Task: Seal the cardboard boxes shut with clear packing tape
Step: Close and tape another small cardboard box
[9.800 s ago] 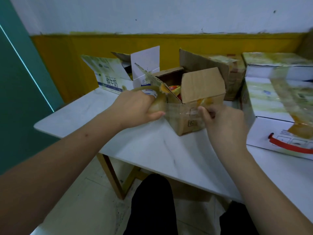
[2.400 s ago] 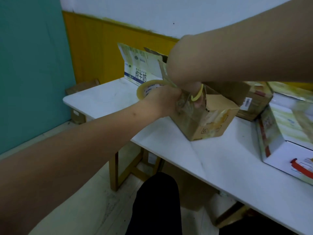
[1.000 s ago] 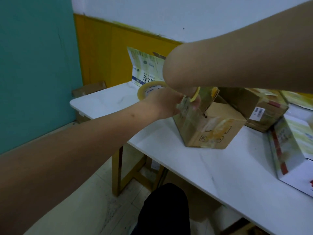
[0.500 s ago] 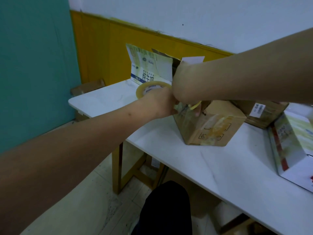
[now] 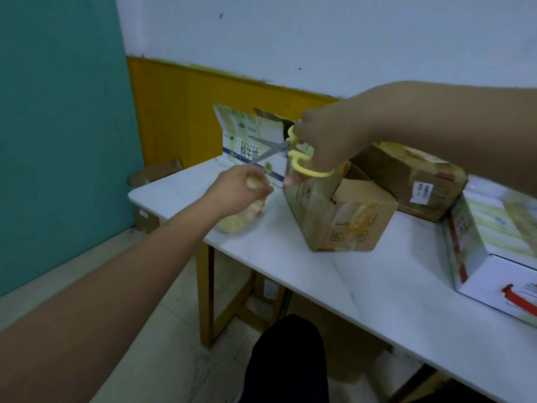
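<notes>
From the head camera I see my left hand (image 5: 241,186) wrapped round the tape roll (image 5: 236,218), blurred but seemingly resting on the worktop (image 5: 363,289) near its left edge. My right hand (image 5: 325,141) grips yellow scissors (image 5: 290,157), fingers through the loops, blades apart and pointing left above the roll. Just right of them stands the small box (image 5: 343,216), tape glossy down its near side, one top flap raised. Behind it, at the back edge, sit a milk carton (image 5: 250,141) and a brown box (image 5: 412,178); a white box (image 5: 494,251) lies at the right.
</notes>
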`<state>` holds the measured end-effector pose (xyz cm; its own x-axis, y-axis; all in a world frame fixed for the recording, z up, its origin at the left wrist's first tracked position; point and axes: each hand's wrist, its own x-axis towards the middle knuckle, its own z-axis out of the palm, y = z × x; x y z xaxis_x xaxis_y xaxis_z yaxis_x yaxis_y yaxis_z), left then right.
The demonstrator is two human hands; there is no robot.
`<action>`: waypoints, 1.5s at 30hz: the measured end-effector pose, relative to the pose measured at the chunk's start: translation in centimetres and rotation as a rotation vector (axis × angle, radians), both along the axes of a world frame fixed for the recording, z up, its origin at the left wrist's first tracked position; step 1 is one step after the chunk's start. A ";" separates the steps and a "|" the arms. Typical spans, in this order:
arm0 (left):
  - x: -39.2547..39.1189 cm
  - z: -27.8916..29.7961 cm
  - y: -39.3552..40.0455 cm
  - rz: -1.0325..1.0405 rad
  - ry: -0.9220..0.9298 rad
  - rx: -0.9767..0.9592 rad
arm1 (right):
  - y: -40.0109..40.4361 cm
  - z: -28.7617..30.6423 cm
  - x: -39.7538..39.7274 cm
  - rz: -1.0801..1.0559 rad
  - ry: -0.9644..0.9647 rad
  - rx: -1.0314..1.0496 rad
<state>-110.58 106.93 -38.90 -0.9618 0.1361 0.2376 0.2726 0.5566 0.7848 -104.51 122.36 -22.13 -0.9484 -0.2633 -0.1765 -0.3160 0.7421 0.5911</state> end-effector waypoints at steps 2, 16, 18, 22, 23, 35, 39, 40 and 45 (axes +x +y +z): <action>2.0 0.1 0.2 -0.012 -0.088 0.248 | 2.4 -0.4 2.5 0.002 -0.071 -0.130; 13.3 0.3 4.9 -0.131 -0.433 0.844 | 18.1 -17.4 5.0 -0.348 -0.128 -0.323; 14.0 0.2 5.1 -0.133 -0.454 0.882 | 18.1 -16.4 4.2 -0.357 -0.272 -0.233; 15.0 0.3 4.9 -0.200 -0.509 0.922 | 17.5 -15.7 3.7 -0.306 -0.155 -0.054; 15.2 0.3 4.7 -0.222 -0.522 0.904 | 16.8 -15.3 4.2 -0.276 -0.040 -0.117; 14.4 0.5 3.6 -0.208 -0.505 0.800 | 8.3 -16.5 3.5 0.065 0.492 -1.018; 14.2 0.4 3.3 -0.215 -0.485 0.775 | 5.0 -14.9 4.9 0.140 0.111 -1.527; 14.4 0.3 3.2 -0.216 -0.485 0.766 | 4.5 -15.0 4.8 0.135 0.070 -1.533; 14.9 0.8 2.0 -0.152 -0.519 0.715 | 2.8 -15.3 4.5 0.103 0.218 -1.520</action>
